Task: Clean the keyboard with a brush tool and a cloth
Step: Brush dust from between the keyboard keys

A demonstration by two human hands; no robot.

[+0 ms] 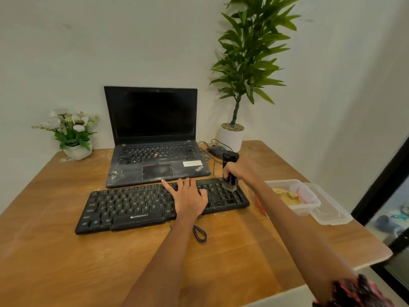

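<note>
The keyboard (162, 206) lies across the desk (66, 251) with its long axis running left to right, slightly skewed so that its right end sits farther from the person, just in front of the open laptop (155, 138). The right hand (238, 170) is curled round the black brush tool (230, 169), which it holds upright, bristles down on the keys at the far right end of the keyboard, over the number-pad block. The left hand (190, 199) lies flat with fingers spread on the keys right of centre, its index finger reaching toward the upper edge, and seems to steady the board. So almost all the uncleaned length lies to the left of the brush, and any sweep along the rows would probably have to travel leftward, straight into the left hand; that hand is nearer the middle keys and would likely need to shift first. Pale dust speckles the laptop's palm rest and the desk around it. The cloth cannot be picked out with certainty: a clear plastic container (294, 196) with a separate lid stands to the right of the keyboard and holds something yellowish, which may be it, but blur prevents telling. The bristles are partly hidden by the right hand, and whether they press hard or merely touch is not plain. The keyboard cable (199, 233) loops on the desk below the left wrist.
</note>
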